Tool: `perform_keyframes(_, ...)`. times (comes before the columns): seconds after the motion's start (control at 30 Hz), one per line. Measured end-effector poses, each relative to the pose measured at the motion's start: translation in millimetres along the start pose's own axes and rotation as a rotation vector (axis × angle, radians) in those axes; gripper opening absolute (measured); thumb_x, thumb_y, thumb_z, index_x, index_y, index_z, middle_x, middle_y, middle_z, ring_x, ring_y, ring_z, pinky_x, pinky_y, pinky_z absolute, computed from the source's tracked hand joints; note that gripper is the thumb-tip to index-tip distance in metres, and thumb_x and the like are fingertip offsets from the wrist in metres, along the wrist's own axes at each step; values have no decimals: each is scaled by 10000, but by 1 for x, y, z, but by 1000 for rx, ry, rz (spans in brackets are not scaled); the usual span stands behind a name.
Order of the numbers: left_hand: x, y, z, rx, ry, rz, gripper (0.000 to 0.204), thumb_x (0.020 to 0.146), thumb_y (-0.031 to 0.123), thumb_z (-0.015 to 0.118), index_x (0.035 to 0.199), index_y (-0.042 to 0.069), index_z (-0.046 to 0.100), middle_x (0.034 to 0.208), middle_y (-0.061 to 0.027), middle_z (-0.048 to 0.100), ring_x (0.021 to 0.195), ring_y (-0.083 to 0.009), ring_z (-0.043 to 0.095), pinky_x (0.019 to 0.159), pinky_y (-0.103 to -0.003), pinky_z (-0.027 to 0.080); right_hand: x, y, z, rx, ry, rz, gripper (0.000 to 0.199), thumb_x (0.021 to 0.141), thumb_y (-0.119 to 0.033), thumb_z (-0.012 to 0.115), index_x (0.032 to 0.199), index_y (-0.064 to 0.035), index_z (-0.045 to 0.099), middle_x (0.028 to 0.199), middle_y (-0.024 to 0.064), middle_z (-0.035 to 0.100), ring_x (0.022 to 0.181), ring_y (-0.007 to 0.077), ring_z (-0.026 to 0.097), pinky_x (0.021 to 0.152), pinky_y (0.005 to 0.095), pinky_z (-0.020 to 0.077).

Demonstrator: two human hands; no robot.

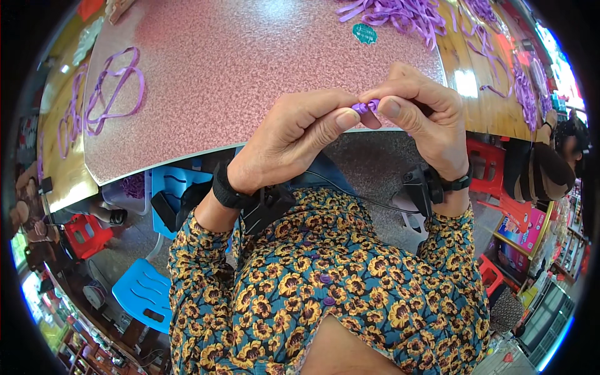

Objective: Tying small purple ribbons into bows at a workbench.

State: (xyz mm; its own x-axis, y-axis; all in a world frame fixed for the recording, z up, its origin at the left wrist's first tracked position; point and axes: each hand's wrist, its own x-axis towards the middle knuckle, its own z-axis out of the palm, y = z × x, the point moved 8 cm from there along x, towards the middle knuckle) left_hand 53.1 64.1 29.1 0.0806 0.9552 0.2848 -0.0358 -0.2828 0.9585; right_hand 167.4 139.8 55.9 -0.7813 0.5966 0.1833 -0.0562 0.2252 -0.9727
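Room: we look down on a crowded workroom with red and blue plastic stools (142,291) on the floor and another person (558,156) seated at the right edge.
Tabletop: a pink speckled tabletop (237,75) fills the upper middle, its near edge running just under our hands, so the work sits above the lap, close to the eyes.
Left hand: our left hand (294,140) is clenched in a pinch, thumb and forefinger closed on the small purple piece (365,107); the thumb presses from below, seemingly to steady it.
Right hand: our right hand (419,115) grasps the same piece from the other side, its fingers curled over the top and its thumb tip meeting the left thumb, so both hands squeeze toward each other.
Purple piece: it is held in the air between the 2 thumbs, at the front edge of the tabletop and not resting on it; most of it is hidden by the fingers, so we cannot tell its full shape.
Loose strips: a heap of purple strips (400,14) lies at the far side, well apart from us, apparently kept as stock within reach.
Looped strips: more purple loops (112,90) lie flat at the left.
Tag: 1 small teal label (364,33) lies near the heap.
Wrists: black bands (232,190) with small devices sit on both wrists, cabled under the patterned sleeves (206,262).
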Motion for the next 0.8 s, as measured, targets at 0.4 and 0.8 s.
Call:
perform_keyframes(0.4, 1, 4, 0, 138, -48, -91, 261, 976, 182, 544, 1153, 11, 630, 930, -137, 690, 794, -199, 665, 679, -306, 501, 0, 0, -1, 122, -42, 18, 145, 923, -96, 634, 1012, 7, 685, 911, 39, 657, 840, 93, 622, 745, 225, 506)
perform_keyframes(0.8, 0, 11, 5, 186, 7, 113, 227, 995, 169, 505, 1058, -16, 618, 973, -137, 689, 924, -228, 662, 832, -339, 512, -3, 0, -2, 57, 30, 45, 168, 929, -127, 634, 996, 18, 685, 846, 2, 614, 794, 55, 550, 689, 206, 424)
